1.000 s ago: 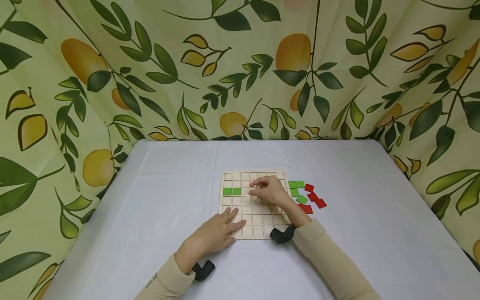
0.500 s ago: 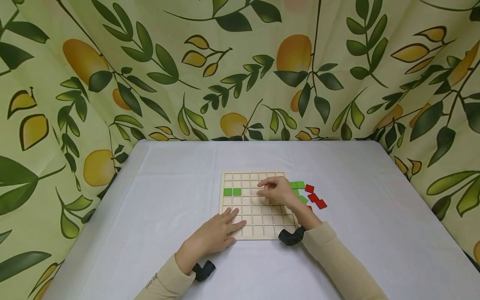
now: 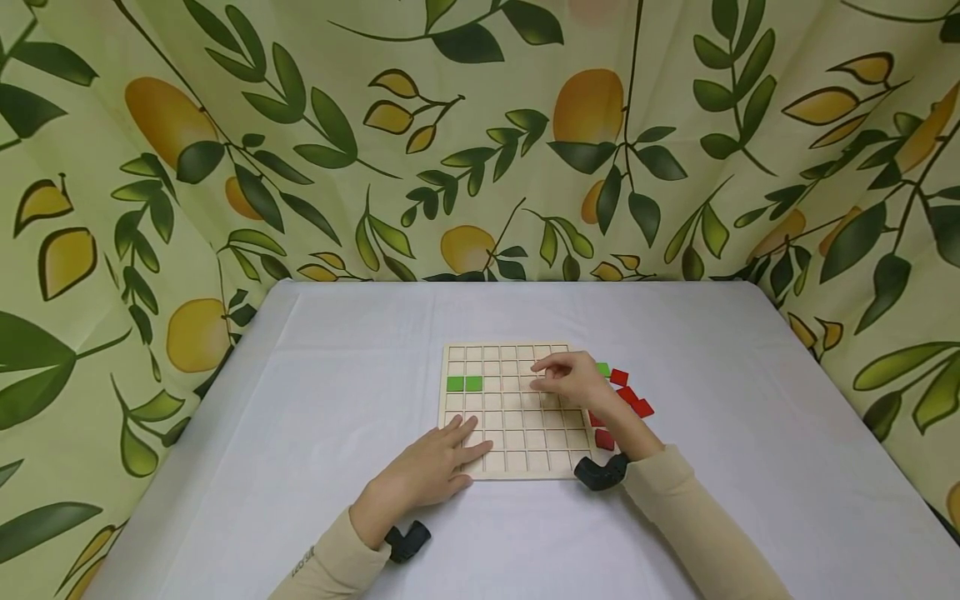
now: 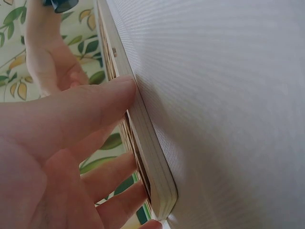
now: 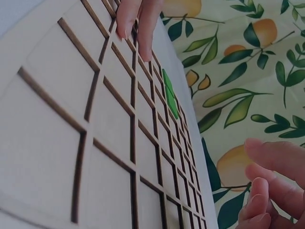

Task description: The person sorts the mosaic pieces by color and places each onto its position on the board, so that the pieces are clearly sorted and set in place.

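Two green tiles (image 3: 455, 384) sat in gridded board (image 3: 514, 439); L hand (image 3: 427, 462) spread on it, R hand (image 3: 573, 377) loosely curled above; only head cam showed red tiles (image 3: 642, 407).

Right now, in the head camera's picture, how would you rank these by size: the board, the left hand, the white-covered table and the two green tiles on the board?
1. White-covered table
2. Board
3. Left hand
4. Left green tile and right green tile: they look alike, so unranked between themselves.
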